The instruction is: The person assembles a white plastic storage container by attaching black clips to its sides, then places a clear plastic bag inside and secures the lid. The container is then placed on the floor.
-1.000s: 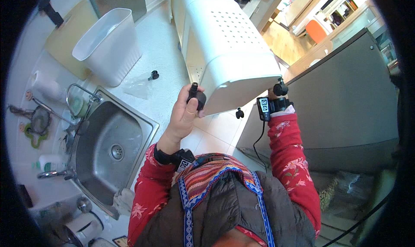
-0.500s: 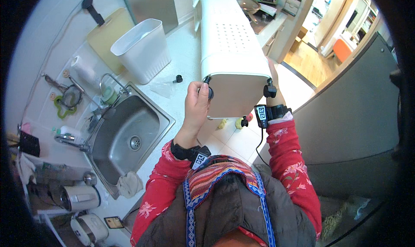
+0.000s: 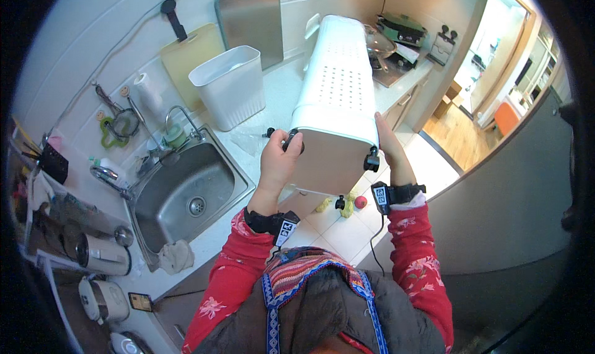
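A tall white storage cart (image 3: 338, 87) with a perforated side lies tilted on its side, its bottom toward me, partly over the counter. At the bottom's left corner, the thumb and fingers of my left hand (image 3: 276, 163) are closed round a black caster (image 3: 294, 141). My right hand (image 3: 395, 155) supports the cart's right side; some of its fingers are hidden behind the edge. Two more black casters show, a right-hand caster (image 3: 371, 160) and a lower caster (image 3: 340, 202). Beside my left hand, a loose black caster (image 3: 268, 132) rests on the counter by a clear plastic bag (image 3: 246, 143).
A steel sink (image 3: 186, 193) is on the left, with a draped cloth (image 3: 176, 256) at its near corner. A white bin (image 3: 229, 87) stands behind the cart's left side, before cutting boards (image 3: 251, 22). Produce, including a red round item (image 3: 361, 202), lies on the tiled floor.
The cart has shifted slightly down and tilted, its lower end turning left. My left hand stays on the caster; the right hand shows more along the side. My view has moved.
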`<state>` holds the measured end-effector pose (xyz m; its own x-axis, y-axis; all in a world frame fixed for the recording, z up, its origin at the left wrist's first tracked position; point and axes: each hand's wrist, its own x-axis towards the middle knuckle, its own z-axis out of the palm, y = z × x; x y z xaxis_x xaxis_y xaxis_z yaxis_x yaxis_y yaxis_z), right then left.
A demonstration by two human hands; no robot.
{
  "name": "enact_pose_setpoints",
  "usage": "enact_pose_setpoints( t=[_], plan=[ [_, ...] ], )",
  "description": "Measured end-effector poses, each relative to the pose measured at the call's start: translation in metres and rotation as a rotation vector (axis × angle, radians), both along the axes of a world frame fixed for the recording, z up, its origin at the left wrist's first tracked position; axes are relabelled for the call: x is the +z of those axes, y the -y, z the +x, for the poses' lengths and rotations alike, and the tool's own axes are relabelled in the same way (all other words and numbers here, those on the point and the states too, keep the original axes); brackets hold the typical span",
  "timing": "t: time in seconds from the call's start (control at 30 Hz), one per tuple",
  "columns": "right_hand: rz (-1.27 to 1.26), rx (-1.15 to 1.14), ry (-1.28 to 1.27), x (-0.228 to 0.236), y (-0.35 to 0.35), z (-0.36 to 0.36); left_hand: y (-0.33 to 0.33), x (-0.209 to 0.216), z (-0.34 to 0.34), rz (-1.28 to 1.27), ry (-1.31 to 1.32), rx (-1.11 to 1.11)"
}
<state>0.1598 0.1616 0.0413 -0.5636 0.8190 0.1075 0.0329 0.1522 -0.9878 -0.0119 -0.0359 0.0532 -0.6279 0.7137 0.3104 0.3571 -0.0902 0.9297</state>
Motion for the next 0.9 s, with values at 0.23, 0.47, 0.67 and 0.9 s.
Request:
enact_pose_setpoints(
  t=[0.23, 0.47, 0.67, 0.9],
  plan=[
    [0.528, -0.106, 0.395, 0.017, -0.006, 0.001, 0.005, -0.011, -0.009, 0.049, 0.115, 0.017],
    [1.280, 0.174, 0.551, 0.073, -0.001, -0.042, 0.011, -0.004, -0.012, -0.054, 0.045, 0.018],
    [1.237, 0.930, 0.357, 0.089, -0.026, -0.123, 0.013, -0.009, -0.018, -0.020, 0.031, 0.105],
    [1.128, 1.393, 0.480, 0.088, -0.039, -0.199, 0.010, -0.005, -0.010, -0.025, -0.131, 0.340]
  ],
)
